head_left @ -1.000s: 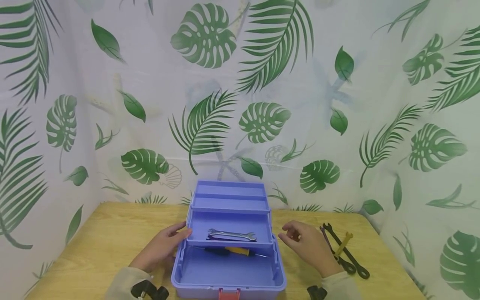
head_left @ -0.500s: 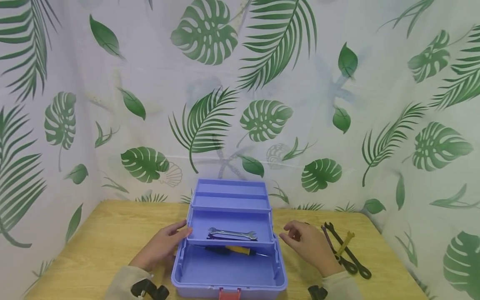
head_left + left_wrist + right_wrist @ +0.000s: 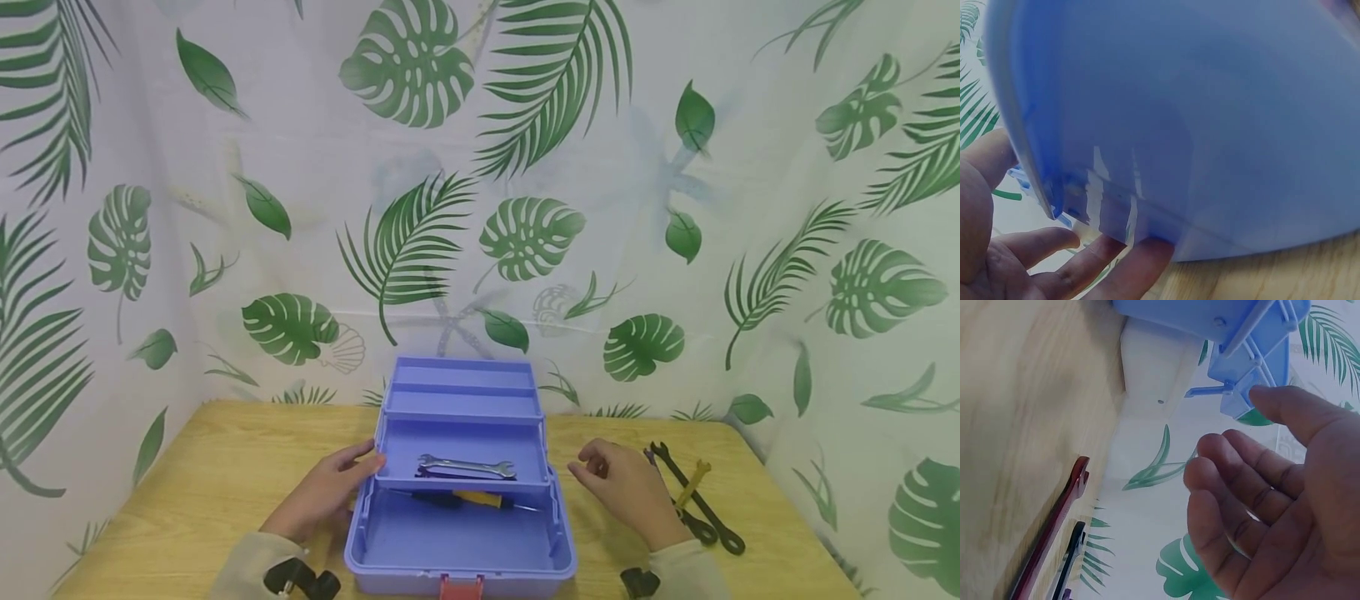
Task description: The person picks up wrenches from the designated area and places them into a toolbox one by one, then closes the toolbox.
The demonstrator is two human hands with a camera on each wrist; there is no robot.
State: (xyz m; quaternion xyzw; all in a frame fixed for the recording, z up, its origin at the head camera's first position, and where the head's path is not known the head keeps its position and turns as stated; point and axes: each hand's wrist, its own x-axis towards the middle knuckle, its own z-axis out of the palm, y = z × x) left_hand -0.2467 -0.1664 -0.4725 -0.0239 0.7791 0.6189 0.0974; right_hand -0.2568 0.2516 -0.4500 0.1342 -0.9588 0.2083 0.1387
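Note:
A blue-purple toolbox [image 3: 460, 542] stands open on the table, its tiers stepped up toward the back. My left hand [image 3: 324, 492] rests against its left side, thumb at the tray's edge. In the left wrist view, the fingers [image 3: 1141, 265] lie along the box's side wall. A silver open-ended wrench [image 3: 467, 465] lies in the middle tray, above a dark tool. The bottom compartment holds a yellow-and-black screwdriver [image 3: 480, 499] beside another dark handle. To the right of the box, my right hand [image 3: 626, 492] hovers with loosely curled fingers, holding nothing.
Several wrenches lie right of my right hand, among them a yellow one [image 3: 693, 483] across a long black one [image 3: 701, 500]. A dark red wrench [image 3: 1054, 528] shows in the right wrist view. A leaf-patterned curtain [image 3: 465, 167] surrounds the wooden table [image 3: 217, 467].
The head view has shifted slightly. Both hands keep nearly the same pose and place, and the toolbox and tools stay put.

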